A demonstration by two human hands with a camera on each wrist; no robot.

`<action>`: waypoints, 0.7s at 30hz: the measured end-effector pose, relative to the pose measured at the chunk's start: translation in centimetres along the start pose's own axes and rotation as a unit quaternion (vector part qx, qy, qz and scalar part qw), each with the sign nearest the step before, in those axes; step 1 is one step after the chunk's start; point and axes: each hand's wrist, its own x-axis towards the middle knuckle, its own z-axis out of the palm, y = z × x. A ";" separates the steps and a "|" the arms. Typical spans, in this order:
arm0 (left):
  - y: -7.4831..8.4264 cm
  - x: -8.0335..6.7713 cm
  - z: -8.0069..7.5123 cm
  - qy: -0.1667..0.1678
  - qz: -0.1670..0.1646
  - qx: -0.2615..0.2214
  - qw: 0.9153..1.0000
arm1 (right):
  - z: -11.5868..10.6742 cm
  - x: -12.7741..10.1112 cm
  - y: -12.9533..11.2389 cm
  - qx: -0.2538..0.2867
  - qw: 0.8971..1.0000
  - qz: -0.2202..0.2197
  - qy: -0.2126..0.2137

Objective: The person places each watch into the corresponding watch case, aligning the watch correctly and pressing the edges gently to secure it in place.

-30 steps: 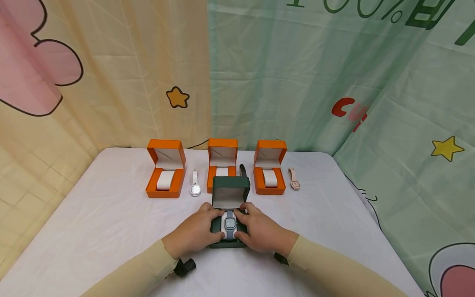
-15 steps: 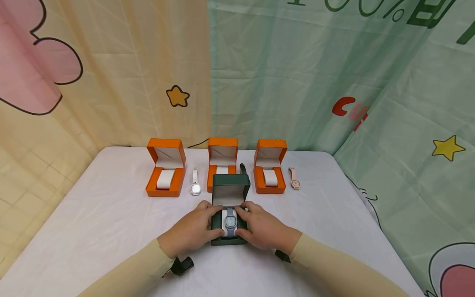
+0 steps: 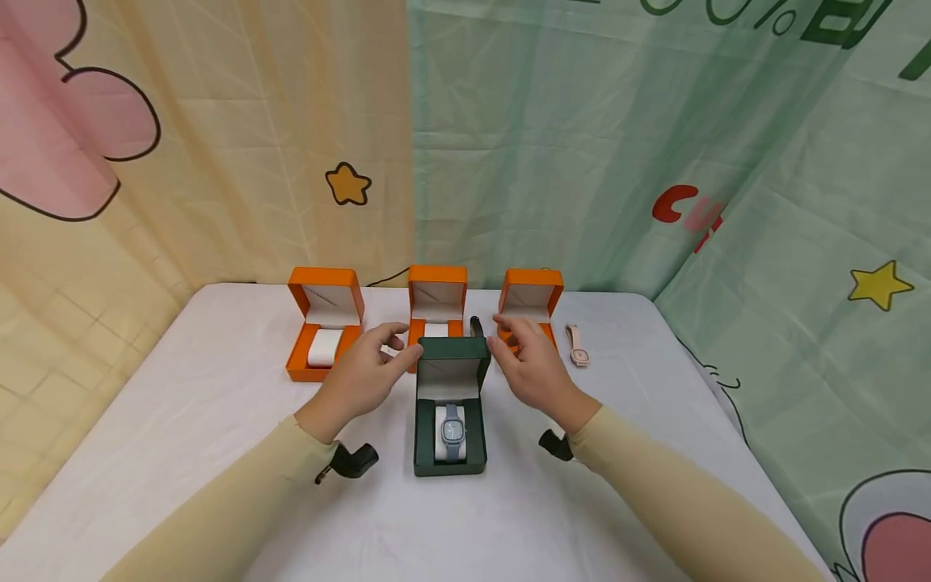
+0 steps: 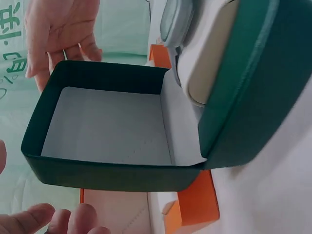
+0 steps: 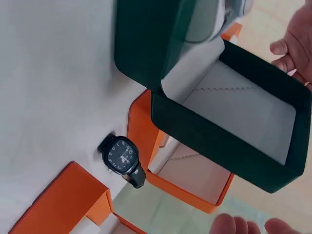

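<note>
A dark green watch box (image 3: 425,440) stands on the table with its lid (image 3: 454,347) raised. Inside, a watch with a blue-grey strap (image 3: 452,431) sits round a white cushion. My left hand (image 3: 360,376) is at the lid's left side, fingers loosely bent and holding nothing. On the opposite side, my right hand (image 3: 534,368) has its thumb close to the lid's right corner and also holds nothing. Both wrist views show gaps between the fingers (image 4: 80,219) and the lid. A black watch (image 5: 121,154) lies behind the green box.
Orange watch boxes with raised lids stand along the back: one at left (image 3: 325,283), one in the middle (image 3: 436,279), one at right (image 3: 534,279) partly covered by my right hand. A pink watch (image 3: 578,349) lies on the white tablecloth (image 3: 618,388) at the right.
Both hands have let go of the cushion area with the blue-grey watch and moved up and away to either side of the lid. The left hand now covers the silver-white watch.
</note>
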 end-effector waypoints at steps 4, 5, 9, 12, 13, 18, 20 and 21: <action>0.3 1.4 0.3 -0.019 -0.019 0.006 1.000 | 0.1 1.6 0.1 0.021 0.997 0.054 -0.044; 0.3 1.6 0.4 -0.024 -0.023 0.005 0.999 | 0.1 1.8 0.2 0.029 0.996 0.063 -0.052; 0.4 1.9 0.7 -0.035 -0.030 0.001 0.999 | 0.6 2.2 0.6 0.061 0.990 0.096 -0.084; 0.5 1.9 0.8 -0.037 -0.030 -0.003 0.999 | 0.8 2.2 0.8 0.079 0.985 0.116 -0.098; 0.5 1.9 0.8 -0.038 -0.030 -0.006 0.999 | 0.8 2.2 0.8 0.088 0.983 0.122 -0.102; 0.5 1.8 0.8 -0.048 -0.039 -0.022 0.998 | 0.7 2.1 0.9 0.116 0.977 0.142 -0.110; 0.5 1.8 0.7 -0.050 -0.043 -0.025 0.997 | 0.6 2.1 0.9 0.120 0.976 0.143 -0.115; 0.5 1.9 0.7 -0.052 -0.045 -0.025 0.997 | 0.6 2.1 0.9 0.120 0.975 0.144 -0.117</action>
